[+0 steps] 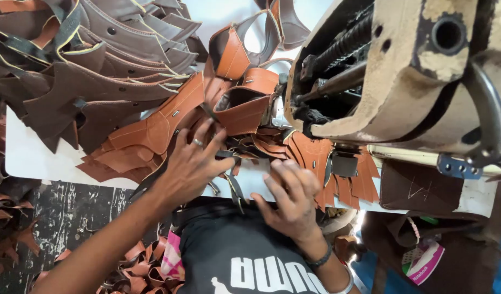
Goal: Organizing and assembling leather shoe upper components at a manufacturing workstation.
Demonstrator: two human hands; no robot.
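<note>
Reaching forward from the bottom edge, two bare forearms cross above a black shirt (245,256) with white print. The left hand (193,163) stretches out from the lower left, palm down, fingers spread and slightly bent, pressing flat on the overlapping tan leather pieces (152,130); it grips nothing that can be seen. One ring (197,142) sits on a finger of that hand. The right hand (291,198) comes up from the lower middle, wrist bent, fingers curled loosely and lying on the white desk (32,158) edge beside dark straps (234,185); whether it pinches one of them cannot be told. Two bands show on the right arm: one dark at the wrist (320,258) and one silver bracelet (346,283) lower down.

Just past the fingertips, tan cut pieces fan out on the desk, too many and too overlapped to count, with a row of them (316,158) spreading to the right under the machine. Beyond these, one folded tan shoe upper (245,109) stands against the sewing machine (403,71), a single worn cream body with a dark metal mechanism exposed on its near side. Farther left, a large heap of dark brown leather pieces (98,60) with pale stitching covers the desk's far corner. More tan scraps (136,267) lie on the floor below the left arm.
</note>
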